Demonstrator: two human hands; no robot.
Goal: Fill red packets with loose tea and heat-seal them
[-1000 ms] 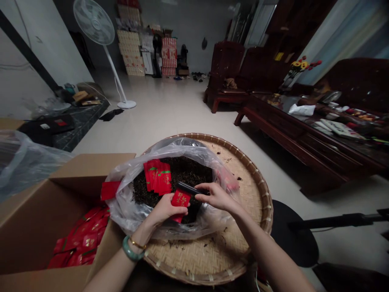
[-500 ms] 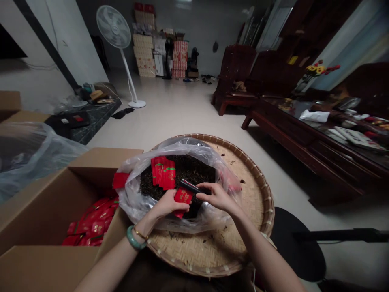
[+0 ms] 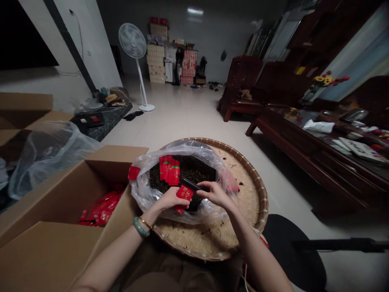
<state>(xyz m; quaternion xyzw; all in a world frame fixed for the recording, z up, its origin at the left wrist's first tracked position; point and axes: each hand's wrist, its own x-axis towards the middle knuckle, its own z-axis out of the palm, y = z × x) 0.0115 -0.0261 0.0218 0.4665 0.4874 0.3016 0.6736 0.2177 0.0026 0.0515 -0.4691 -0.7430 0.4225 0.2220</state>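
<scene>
My left hand point(image 3: 168, 198), with a green bangle at the wrist, grips a small red packet point(image 3: 184, 194) with gold print. In my right hand point(image 3: 216, 194) is a slim black stick-like tool point(image 3: 191, 184), lying along the packet's upper edge. Both are above an open clear plastic bag point(image 3: 141, 198) filled with dark loose tea leaves point(image 3: 199, 168). Several red packets point(image 3: 170, 171) lie fanned on the leaves, just beyond my left hand. The bag rests on a round woven bamboo tray point(image 3: 261, 190).
Left of the tray, an open cardboard box point(image 3: 120, 153) contains many red packets point(image 3: 105, 209). A black round stand base point(image 3: 291, 247) is on the floor at right. Farther off are a white standing fan point(image 3: 133, 40) and a dark wooden table point(image 3: 282, 142).
The camera view has shifted slightly. The black tool has tilted and now lies closer along the packet's upper edge; both hands keep their holds.
</scene>
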